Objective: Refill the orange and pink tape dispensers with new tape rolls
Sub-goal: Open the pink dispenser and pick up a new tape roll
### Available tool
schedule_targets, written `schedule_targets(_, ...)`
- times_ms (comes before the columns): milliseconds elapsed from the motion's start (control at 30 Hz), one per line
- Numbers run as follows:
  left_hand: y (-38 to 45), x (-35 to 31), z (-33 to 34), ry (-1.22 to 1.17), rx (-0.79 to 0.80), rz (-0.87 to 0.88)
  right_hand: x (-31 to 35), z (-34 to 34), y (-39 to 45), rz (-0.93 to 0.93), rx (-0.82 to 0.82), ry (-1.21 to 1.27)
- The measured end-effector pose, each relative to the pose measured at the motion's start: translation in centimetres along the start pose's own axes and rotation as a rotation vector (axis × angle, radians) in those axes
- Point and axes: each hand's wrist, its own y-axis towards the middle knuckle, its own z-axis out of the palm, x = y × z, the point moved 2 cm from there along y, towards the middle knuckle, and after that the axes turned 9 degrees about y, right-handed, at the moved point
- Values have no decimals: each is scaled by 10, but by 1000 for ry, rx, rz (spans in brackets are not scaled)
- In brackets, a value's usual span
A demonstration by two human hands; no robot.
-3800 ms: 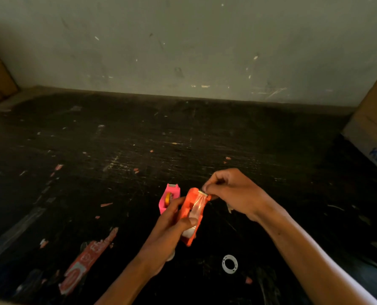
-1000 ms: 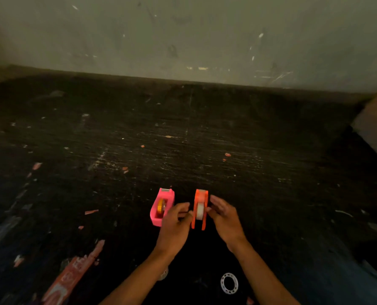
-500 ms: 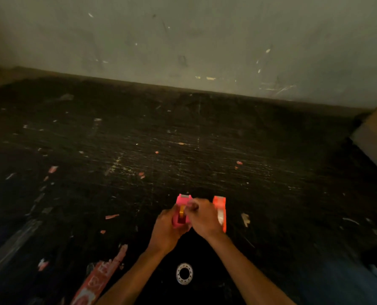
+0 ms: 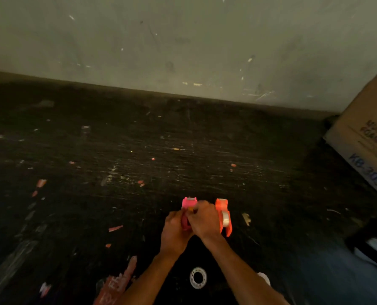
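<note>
The pink tape dispenser stands on the dark floor; only its front end with the cutter shows above my hands. My left hand grips its left side and my right hand closes over its top, with a bit of an orange-yellow core showing between my fingers. The orange tape dispenser stands free just right of my right hand, a clear tape roll seated in it. A white tape ring lies flat on the floor between my forearms.
A cardboard box stands at the right by the wall. A red printed wrapper lies at the lower left. A pale scrap lies right of the orange dispenser. Small scraps dot the floor. Dark cloth and a white item lie at the lower right.
The orange dispenser was set down and both hands moved left onto the pink dispenser. Over the last half second the hands have closed further over it.
</note>
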Motion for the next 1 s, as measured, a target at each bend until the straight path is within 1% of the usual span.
schedule_targets(100,2,3,2,22,30,-16,0,-4,-6,-35,-84,68)
schedule_targets(233,-2,2,-1,5,65,-19,-1,-20,-18,-25,-136,283)
schedule_targets(267,-4,2,-3,7,53,-3,-4,-25,-23,-7,-134,346)
schedule_targets(333,-14,-2,-11,-18,-36,31,-8,-36,-37,1,-137,446)
schedule_targets(367,-21,-6,-15,-71,-67,15,-10,-41,-46,-7,-137,492)
schedule_targets(400,-28,-10,-19,-178,-57,-29,-10,-46,-56,-14,-137,539)
schedule_targets(433,-35,-15,-23,-338,-3,-109,-10,-49,-66,-24,-134,581)
schedule_targets(500,-48,-25,-22,-696,192,-287,-12,-52,-86,-49,-112,623)
schedule_targets(533,-54,-30,-22,-818,267,-356,-14,-52,-96,-62,-90,624)
schedule_targets(567,-59,-32,-22,-882,310,-393,-17,-50,-106,-77,-63,620)
schedule_targets(633,-67,-32,-21,-962,348,-427,-23,-49,-121,-89,-25,595)
schedule_targets(767,-81,-28,-17,-958,396,-484,-31,-58,-140,-117,-21,586)
schedule_targets(833,-87,-26,-18,-954,427,-479,-32,-64,-146,-141,5,587)
schedule_targets(900,-91,-22,-19,-958,429,-475,-40,-66,-151,-132,-34,556)
schedule_targets(933,-94,-20,-21,-973,423,-478,-46,-66,-152,-121,-68,492)
schedule_targets(967,-96,-18,-23,-987,409,-486,-55,-67,-152,-114,-84,379)
schedule_targets(1000,-97,-15,-25,-997,392,-503,-64,-66,-152,-112,-69,246)
